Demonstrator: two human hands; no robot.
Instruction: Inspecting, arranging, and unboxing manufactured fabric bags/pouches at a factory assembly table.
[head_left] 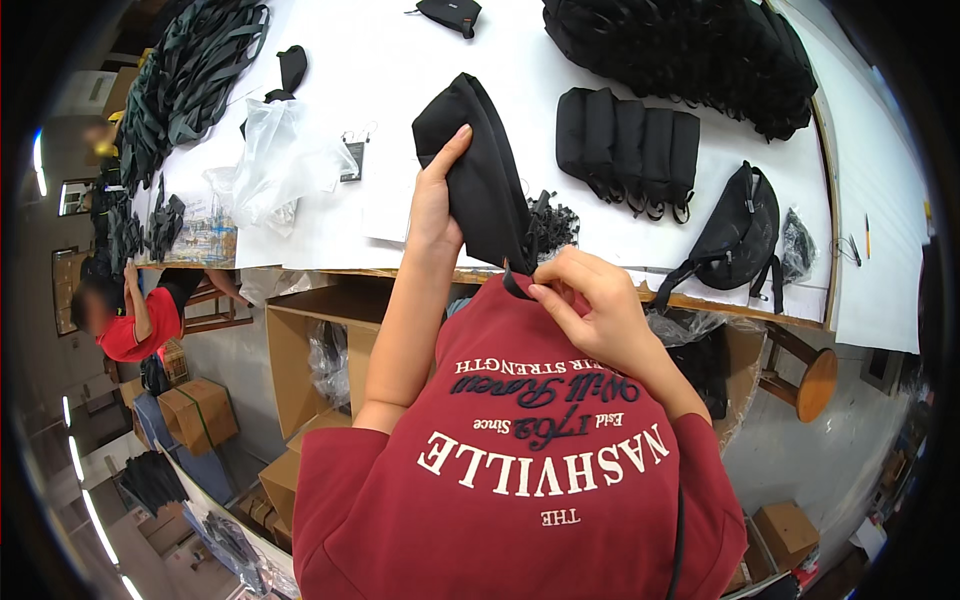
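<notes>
Black fabric pouch (480, 170) stands over the table's (400, 60) near edge: the left hand (435, 200) wraps its side, the right hand (590, 300) pinches its lower strap. Beyond, a clear plastic bag (275, 160) lies crumpled, contents unclear; black pouches (625, 145) line up farther back

Bright, even overhead light w/ soft shadows; strong fisheye bend & dark vignette at edges.

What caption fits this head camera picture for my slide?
Left hand grips a black fabric pouch while right hand pinches its lower end, above a white table.
</notes>
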